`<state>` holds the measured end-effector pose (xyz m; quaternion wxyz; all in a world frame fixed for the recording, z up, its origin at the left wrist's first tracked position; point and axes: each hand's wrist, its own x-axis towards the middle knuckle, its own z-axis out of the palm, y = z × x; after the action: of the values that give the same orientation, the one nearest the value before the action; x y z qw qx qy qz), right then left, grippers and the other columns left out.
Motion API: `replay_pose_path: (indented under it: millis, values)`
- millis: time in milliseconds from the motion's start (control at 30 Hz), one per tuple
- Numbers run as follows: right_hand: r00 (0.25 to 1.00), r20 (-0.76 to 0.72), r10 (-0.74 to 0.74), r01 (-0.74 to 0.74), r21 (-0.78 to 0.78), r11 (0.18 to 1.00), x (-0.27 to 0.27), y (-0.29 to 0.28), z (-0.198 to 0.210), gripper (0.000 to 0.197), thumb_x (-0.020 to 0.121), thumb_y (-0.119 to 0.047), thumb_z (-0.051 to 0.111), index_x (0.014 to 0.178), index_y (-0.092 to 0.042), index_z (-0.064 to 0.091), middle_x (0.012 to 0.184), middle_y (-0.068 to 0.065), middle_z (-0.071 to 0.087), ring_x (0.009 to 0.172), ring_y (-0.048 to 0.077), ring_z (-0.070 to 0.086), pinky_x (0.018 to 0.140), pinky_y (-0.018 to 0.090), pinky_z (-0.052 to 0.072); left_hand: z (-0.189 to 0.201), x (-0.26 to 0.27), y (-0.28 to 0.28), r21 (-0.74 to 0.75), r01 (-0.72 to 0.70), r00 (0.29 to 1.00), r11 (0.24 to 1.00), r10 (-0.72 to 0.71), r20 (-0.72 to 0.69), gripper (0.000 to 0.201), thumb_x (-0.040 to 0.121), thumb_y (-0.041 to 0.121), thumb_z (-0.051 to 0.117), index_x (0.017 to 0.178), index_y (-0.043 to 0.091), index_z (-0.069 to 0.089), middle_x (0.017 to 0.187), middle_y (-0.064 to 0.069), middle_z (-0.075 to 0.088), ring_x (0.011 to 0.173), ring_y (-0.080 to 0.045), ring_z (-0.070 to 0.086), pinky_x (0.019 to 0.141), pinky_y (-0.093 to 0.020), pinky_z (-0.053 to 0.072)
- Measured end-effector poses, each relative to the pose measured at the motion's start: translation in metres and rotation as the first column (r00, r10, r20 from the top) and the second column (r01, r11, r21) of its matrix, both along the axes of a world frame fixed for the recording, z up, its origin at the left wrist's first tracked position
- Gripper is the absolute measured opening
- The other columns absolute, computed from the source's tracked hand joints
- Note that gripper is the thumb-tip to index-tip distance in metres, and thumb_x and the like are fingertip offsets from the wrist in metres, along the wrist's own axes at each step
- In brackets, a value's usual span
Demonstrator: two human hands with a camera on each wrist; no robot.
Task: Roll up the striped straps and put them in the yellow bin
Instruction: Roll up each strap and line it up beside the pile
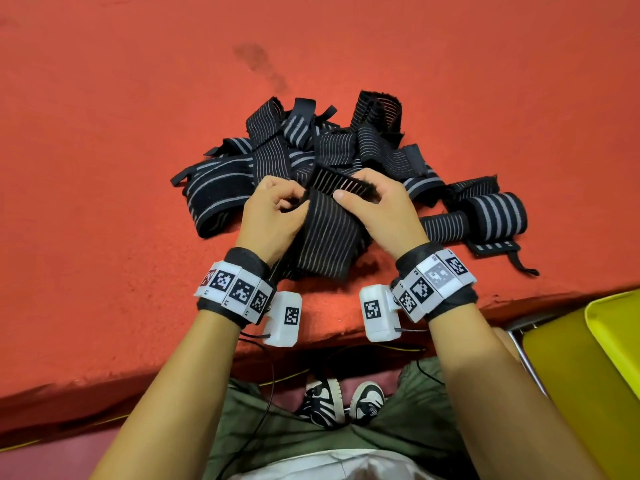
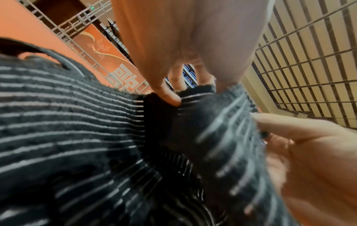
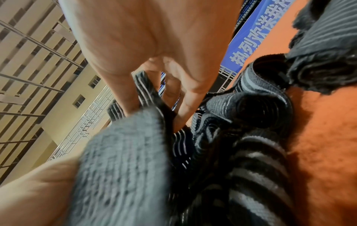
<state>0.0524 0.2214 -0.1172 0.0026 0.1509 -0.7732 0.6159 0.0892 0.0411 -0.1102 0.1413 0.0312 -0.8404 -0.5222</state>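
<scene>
A person's left hand [image 1: 273,209] and right hand [image 1: 377,206] pinch the folded top edge of a pinstriped strap [image 1: 329,237] above the strap pile [image 1: 311,150] on an orange-red mat [image 1: 104,150]; the yellow bin [image 1: 620,334] sits far right.

You are looking down on a table [image 1: 104,116] covered in orange-red felt, with a dark stain [image 1: 258,62] on its far part. Below its near edge appear your olive-green shorts [image 1: 408,420] and a pair of black-and-white sneakers [image 1: 343,400]; thin black cables [image 1: 266,393] trail beside them. In the left wrist view, an orange panel with pale ornament [image 2: 108,61] stands beyond a grey lattice railing [image 2: 77,19]; in the right wrist view, a blue banner with white characters [image 3: 257,35] hangs before a beige building [image 3: 58,99]
</scene>
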Motion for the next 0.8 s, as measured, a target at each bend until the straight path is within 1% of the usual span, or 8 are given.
replay_pose_path:
  millis: [100, 200, 267, 333, 467, 633, 733, 800]
  values:
    - [0.999, 0.013, 0.048, -0.047, -0.031, 0.998, 0.003, -0.002, -0.001, 0.007, 0.091, -0.013, 0.073, 0.088, -0.013, 0.067, 0.082, -0.012, 0.064, 0.08, 0.002, 0.058, 0.079, 0.021, 0.045, -0.001, -0.002, 0.002, -0.085, -0.014, 1.0, 0.996, 0.013, -0.014, 0.03, 0.088, 0.013, 0.065, 0.07, 0.029, 0.047, 0.081, 0.011, 0.048, 0.071, 0.001, 0.046, 0.069, -0.016, 0.037]
    - [0.997, 0.032, 0.077, -0.076, -0.051, 0.996, 0.005, -0.005, -0.002, 0.009, 0.089, -0.013, 0.077, 0.095, -0.016, 0.071, 0.092, -0.007, 0.071, 0.089, 0.004, 0.065, 0.088, 0.021, 0.049, 0.0, -0.002, 0.001, -0.06, -0.018, 1.0, 0.998, 0.017, -0.011, 0.016, 0.089, 0.01, 0.055, 0.087, 0.024, 0.05, 0.082, 0.013, 0.054, 0.073, -0.001, 0.048, 0.073, -0.023, 0.04]
    - [0.996, 0.045, 0.075, -0.073, -0.038, 0.997, 0.005, -0.005, -0.003, 0.011, 0.088, -0.014, 0.078, 0.09, -0.02, 0.069, 0.087, -0.007, 0.069, 0.084, 0.006, 0.064, 0.085, 0.026, 0.051, 0.002, -0.002, 0.001, -0.051, 0.017, 1.0, 0.999, -0.018, -0.023, 0.024, 0.089, 0.0, 0.048, 0.098, 0.021, 0.055, 0.089, 0.014, 0.058, 0.082, -0.005, 0.053, 0.08, -0.027, 0.044]
    - [0.995, 0.064, 0.076, -0.074, -0.034, 0.997, 0.004, -0.005, -0.003, 0.015, 0.086, -0.014, 0.079, 0.087, -0.022, 0.067, 0.085, -0.006, 0.067, 0.082, 0.007, 0.062, 0.082, 0.03, 0.052, 0.003, -0.002, 0.002, -0.115, 0.046, 0.998, 0.992, -0.052, -0.047, 0.031, 0.084, -0.002, 0.045, 0.092, 0.024, 0.06, 0.09, 0.008, 0.06, 0.086, -0.008, 0.054, 0.084, -0.028, 0.044]
    - [0.99, 0.098, 0.099, -0.096, -0.034, 0.995, 0.005, -0.003, -0.001, 0.024, 0.081, -0.009, 0.084, 0.097, -0.018, 0.07, 0.097, -0.005, 0.072, 0.093, 0.007, 0.066, 0.092, 0.032, 0.054, 0.005, -0.004, 0.003, -0.117, -0.045, 0.999, 0.992, 0.041, -0.035, 0.038, 0.082, 0.001, 0.049, 0.073, 0.035, 0.062, 0.09, 0.001, 0.065, 0.086, -0.012, 0.057, 0.08, -0.024, 0.042]
    - [0.997, 0.076, -0.023, 0.024, -0.011, 1.0, 0.003, -0.003, -0.002, 0.025, 0.078, -0.005, 0.082, 0.084, -0.025, 0.068, 0.085, -0.008, 0.069, 0.085, 0.009, 0.065, 0.09, 0.041, 0.056, 0.004, -0.004, 0.004, -0.093, 0.053, 0.999, 0.994, -0.054, -0.004, 0.034, 0.081, -0.004, 0.059, 0.083, 0.03, 0.064, 0.105, -0.004, 0.061, 0.096, 0.003, 0.054, 0.09, -0.01, 0.038]
    - [0.993, 0.058, -0.102, 0.102, -0.002, 0.995, 0.0, -0.003, -0.004, 0.02, 0.076, -0.017, 0.079, 0.078, -0.031, 0.065, 0.079, -0.008, 0.066, 0.079, 0.011, 0.062, 0.082, 0.04, 0.055, 0.007, 0.0, 0.008, -0.086, 0.156, 0.987, 0.984, -0.16, -0.034, 0.051, 0.068, -0.007, 0.046, 0.094, 0.035, 0.063, 0.112, -0.003, 0.056, 0.107, 0.001, 0.053, 0.1, -0.02, 0.041]
    - [0.994, 0.054, -0.096, 0.098, -0.026, 0.995, 0.0, -0.002, -0.001, 0.02, 0.081, -0.014, 0.078, 0.081, -0.029, 0.065, 0.08, -0.007, 0.066, 0.078, 0.009, 0.061, 0.079, 0.034, 0.053, 0.009, 0.0, 0.011, -0.063, 0.178, 0.981, 0.982, -0.182, -0.062, 0.067, 0.063, -0.011, 0.041, 0.103, 0.034, 0.067, 0.116, 0.002, 0.052, 0.116, 0.001, 0.05, 0.109, -0.021, 0.038]
